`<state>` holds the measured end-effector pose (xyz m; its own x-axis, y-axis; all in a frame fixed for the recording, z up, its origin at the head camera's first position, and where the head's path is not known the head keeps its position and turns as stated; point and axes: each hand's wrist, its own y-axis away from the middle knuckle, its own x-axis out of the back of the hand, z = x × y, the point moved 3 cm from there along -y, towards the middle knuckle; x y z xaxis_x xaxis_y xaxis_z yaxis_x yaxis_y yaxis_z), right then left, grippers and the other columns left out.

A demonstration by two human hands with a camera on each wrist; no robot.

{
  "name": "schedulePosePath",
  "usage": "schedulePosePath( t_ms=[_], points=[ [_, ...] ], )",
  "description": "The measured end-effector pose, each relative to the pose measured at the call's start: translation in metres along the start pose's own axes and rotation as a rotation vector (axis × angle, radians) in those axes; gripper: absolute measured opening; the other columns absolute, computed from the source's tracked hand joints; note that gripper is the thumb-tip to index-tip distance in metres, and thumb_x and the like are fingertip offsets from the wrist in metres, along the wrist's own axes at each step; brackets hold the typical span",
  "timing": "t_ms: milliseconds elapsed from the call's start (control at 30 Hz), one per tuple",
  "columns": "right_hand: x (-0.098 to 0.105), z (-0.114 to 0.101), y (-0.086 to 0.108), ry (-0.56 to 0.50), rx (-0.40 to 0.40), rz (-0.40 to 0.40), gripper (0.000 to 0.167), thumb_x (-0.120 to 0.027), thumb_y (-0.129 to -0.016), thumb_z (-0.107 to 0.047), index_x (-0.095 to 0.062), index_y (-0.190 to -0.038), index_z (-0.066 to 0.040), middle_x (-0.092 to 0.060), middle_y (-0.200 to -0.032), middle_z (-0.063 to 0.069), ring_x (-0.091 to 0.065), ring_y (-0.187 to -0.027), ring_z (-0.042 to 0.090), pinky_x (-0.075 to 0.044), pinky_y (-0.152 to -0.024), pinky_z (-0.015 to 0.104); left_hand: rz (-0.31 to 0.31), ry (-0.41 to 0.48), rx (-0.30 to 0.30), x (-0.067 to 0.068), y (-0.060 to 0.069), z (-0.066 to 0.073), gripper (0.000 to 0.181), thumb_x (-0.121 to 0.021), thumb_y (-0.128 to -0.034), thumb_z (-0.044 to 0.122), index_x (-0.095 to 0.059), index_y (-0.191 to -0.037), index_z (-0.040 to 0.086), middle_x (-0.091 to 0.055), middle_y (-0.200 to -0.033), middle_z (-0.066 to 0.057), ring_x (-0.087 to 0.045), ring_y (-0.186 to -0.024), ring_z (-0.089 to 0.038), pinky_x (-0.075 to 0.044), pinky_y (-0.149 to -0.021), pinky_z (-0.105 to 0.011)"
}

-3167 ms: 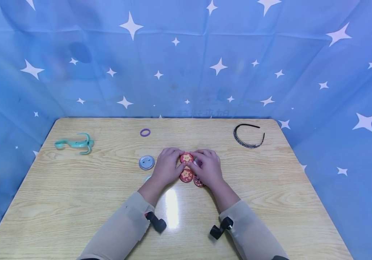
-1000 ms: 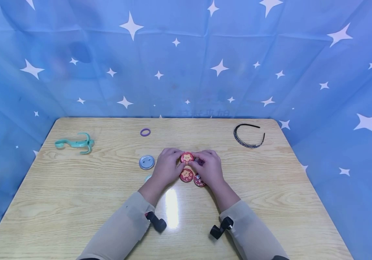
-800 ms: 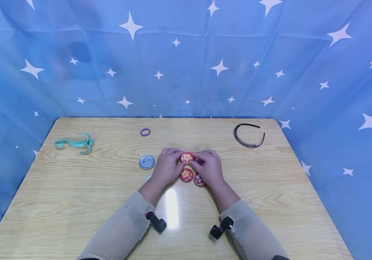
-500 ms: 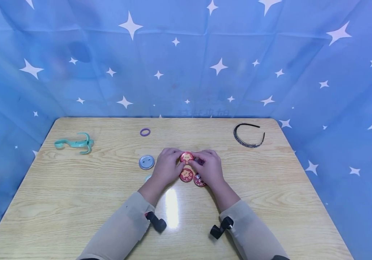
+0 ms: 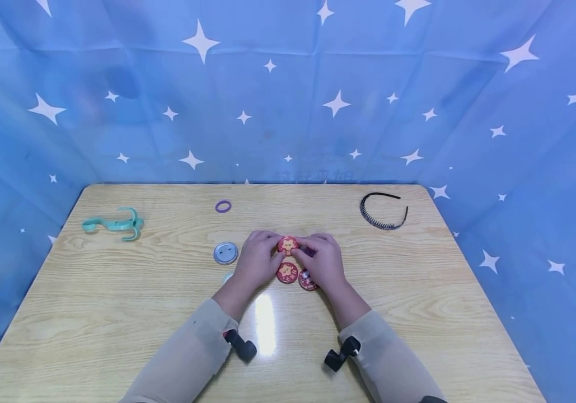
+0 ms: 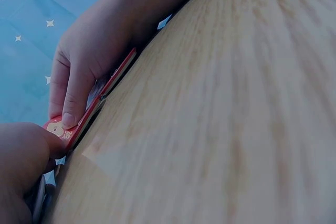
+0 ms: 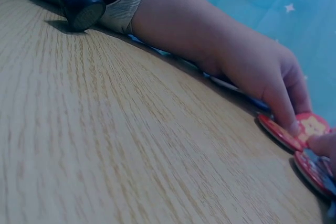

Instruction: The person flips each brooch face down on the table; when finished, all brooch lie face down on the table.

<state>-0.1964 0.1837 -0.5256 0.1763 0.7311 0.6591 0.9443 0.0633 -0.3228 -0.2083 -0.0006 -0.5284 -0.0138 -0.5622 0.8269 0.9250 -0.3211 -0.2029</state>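
Note:
A round red pin badge (image 5: 288, 245) with a yellow star-shaped figure is pinched between both hands. My left hand (image 5: 259, 254) grips its left edge with thumb and fingers, and my right hand (image 5: 324, 260) grips its right edge. In the left wrist view the badge (image 6: 55, 127) is low over the table, tilted. Just nearer lies a similar red badge (image 5: 287, 272). Beside that, a darker red badge (image 5: 308, 281) is partly covered by my right hand. Another dark badge (image 5: 309, 251) shows only partly under the right fingers.
Left of the hands lies a silver badge (image 5: 225, 253), pin side up. A pale round thing (image 5: 228, 276) is mostly hidden by the left wrist. Farther out are a teal hook-like holder (image 5: 114, 224), a purple ring-shaped band (image 5: 223, 206) and a black toothed headband (image 5: 382, 224).
Both hands stay at the red badge with nearly the same grip. The partly hidden badge by the right fingers looks darker than in the earliest frame. The head view shifts slightly.

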Motion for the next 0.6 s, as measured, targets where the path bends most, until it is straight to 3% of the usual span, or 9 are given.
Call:
schedulePosePath(
  t_ms=[600],
  points=[
    [0.0002,-0.0009,0.0011,-0.015,-0.030,0.011,0.026,-0.091,-0.088,-0.020,-0.085,-0.113,-0.015,-0.081,-0.102,0.002,-0.063,-0.115,0.026,-0.047,-0.106,0.048,0.016,0.010,-0.005,-0.0011,-0.0003,-0.0017,0.035,-0.079,-0.0981,0.025,-0.076,-0.130,0.011,-0.071,-0.131,-0.007,-0.059,-0.127,-0.027,-0.042,-0.116,-0.043]
  ],
)
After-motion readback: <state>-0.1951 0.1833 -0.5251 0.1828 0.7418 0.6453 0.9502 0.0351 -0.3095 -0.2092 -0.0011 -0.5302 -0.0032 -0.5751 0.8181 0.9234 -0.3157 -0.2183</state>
